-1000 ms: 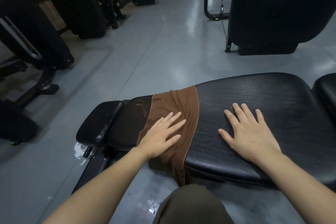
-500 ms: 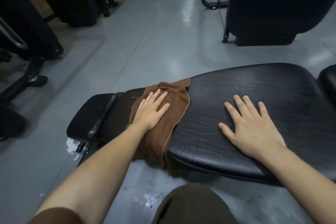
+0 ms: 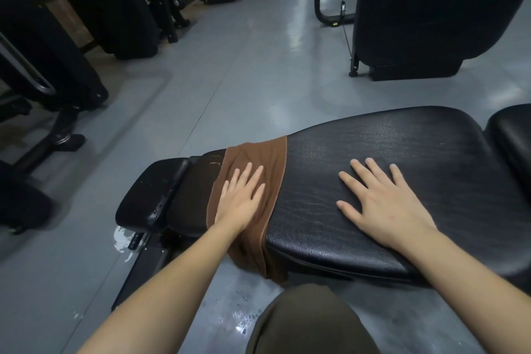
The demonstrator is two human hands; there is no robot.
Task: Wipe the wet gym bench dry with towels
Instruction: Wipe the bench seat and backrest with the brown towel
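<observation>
Item: brown towel (image 3: 253,181), draped crosswise over the black padded bench (image 3: 402,169), near end hanging off the front edge toward the floor (image 3: 230,95).
Long axis of bench: left to right across the view; long axis of towel: at right angles to it, front to back.
Left hand (image 3: 241,198): flat on the towel, fingers straight and slightly spread, pressing, gripping nothing.
Right hand (image 3: 382,204): flat on bare bench pad, fingers spread, well apart from the towel, to its right; apparently bracing.
Nearer hand to towel: left, already on it.
Unwiped ground, by judgement: narrow dark pad section just left of the towel, then the small end pad (image 3: 152,190) with droplets at its edge; long stretch of pad to the right, wetness hard to tell.
Next stroke, by judgement: along the bench's long axis, towel kept crosswise.
Also present: water puddles on the floor below the bench's left end; knee (image 3: 304,322) at the bottom edge.
</observation>
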